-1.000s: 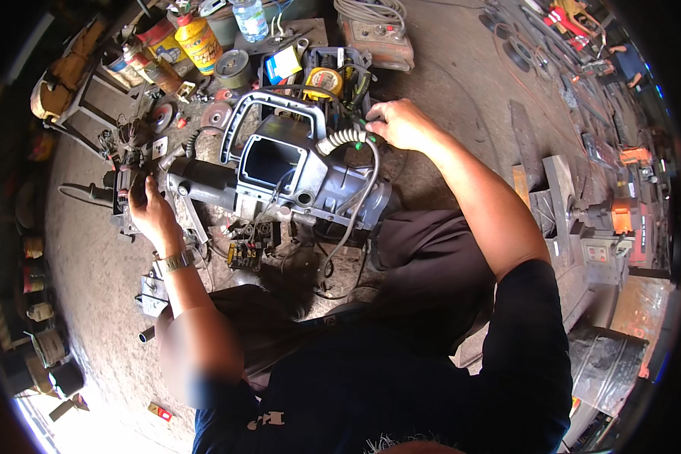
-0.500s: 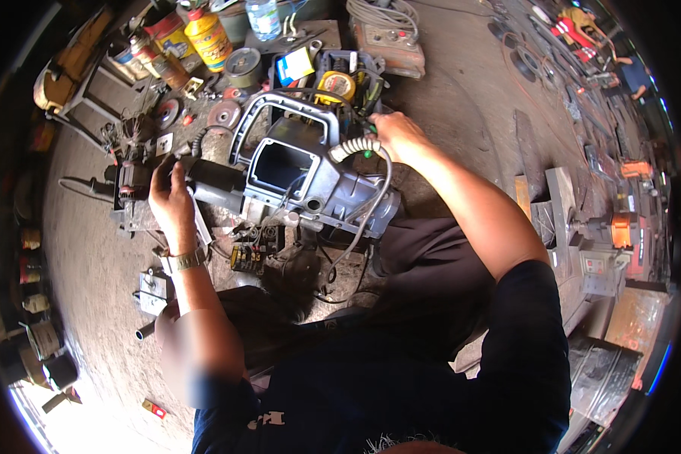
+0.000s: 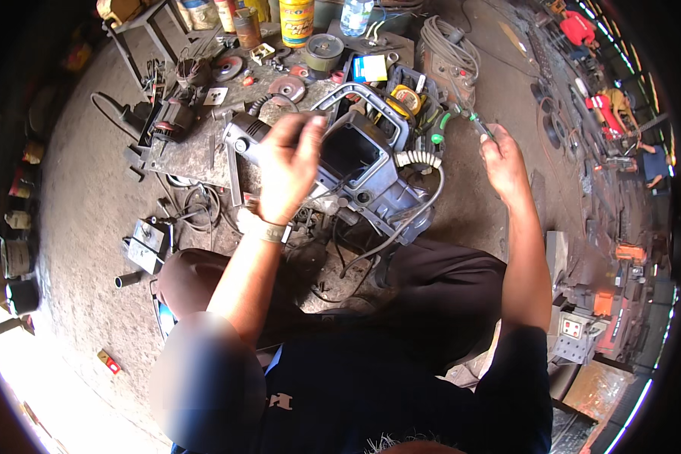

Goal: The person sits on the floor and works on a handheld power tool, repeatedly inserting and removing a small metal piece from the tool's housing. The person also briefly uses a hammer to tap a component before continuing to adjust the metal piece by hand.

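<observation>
A grey metal power-tool housing with a loop handle and a square opening lies tilted in front of me. A ribbed cable sleeve and grey cord come off its right side. My left hand is raised over the housing's left part, thumb apart from the bent fingers, with nothing visible in it. The hand hides part of the dark cylindrical end. Off to the right of the housing, my right hand is closed on a slim hand tool with a green part, pointing away from me; its exact kind is unclear.
Behind the housing is a tool box with a yellow tape measure, a green-handled tool and a blue-yellow packet. Grinding discs, a round tin and bottles stand farther back. Coiled cable lies on a box at back right.
My right hand has moved right, away from the tool box, bringing out the slim tool. My left hand has moved right, over the housing. The whole view has shifted too.
</observation>
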The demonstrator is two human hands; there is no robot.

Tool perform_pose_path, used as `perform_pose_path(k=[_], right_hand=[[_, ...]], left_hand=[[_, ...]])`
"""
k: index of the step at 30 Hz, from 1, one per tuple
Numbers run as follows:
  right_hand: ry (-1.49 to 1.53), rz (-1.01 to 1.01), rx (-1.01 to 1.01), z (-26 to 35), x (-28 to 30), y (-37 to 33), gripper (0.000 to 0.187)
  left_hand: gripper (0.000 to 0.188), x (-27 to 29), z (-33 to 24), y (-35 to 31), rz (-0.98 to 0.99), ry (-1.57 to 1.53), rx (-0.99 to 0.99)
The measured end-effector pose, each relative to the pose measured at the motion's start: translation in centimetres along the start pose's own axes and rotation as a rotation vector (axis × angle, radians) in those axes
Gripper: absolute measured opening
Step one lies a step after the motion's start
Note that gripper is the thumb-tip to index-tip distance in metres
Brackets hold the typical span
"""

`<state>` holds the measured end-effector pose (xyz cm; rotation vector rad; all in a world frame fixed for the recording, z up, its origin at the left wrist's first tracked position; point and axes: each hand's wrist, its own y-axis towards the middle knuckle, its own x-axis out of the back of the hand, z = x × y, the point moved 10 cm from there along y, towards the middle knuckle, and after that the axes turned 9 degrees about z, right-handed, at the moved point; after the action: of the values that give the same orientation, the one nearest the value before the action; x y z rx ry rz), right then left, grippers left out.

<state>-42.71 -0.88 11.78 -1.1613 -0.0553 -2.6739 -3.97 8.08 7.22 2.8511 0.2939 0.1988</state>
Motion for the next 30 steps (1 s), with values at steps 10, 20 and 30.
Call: perform_pose_path(k=[10,20,30], right_hand=[[0.373,0.225,-0.029,11.2,-12.3,-1.2,0.022],[0.498,0.152,-0.027,12.7,-15.7,-0.9,0.031],[0.023,0.041,0.094,15.3,-13.6,-0.2,0.029]], left_hand=[[0.042,-4.7,-0.8,-1.2,0.193,-0.123,0.197],[0.04,-1.4,-0.2,0.5,0.148,0.014,0.28],[0.038,-2.6,1.1,-0.4,0.12,-0.14,0.352]])
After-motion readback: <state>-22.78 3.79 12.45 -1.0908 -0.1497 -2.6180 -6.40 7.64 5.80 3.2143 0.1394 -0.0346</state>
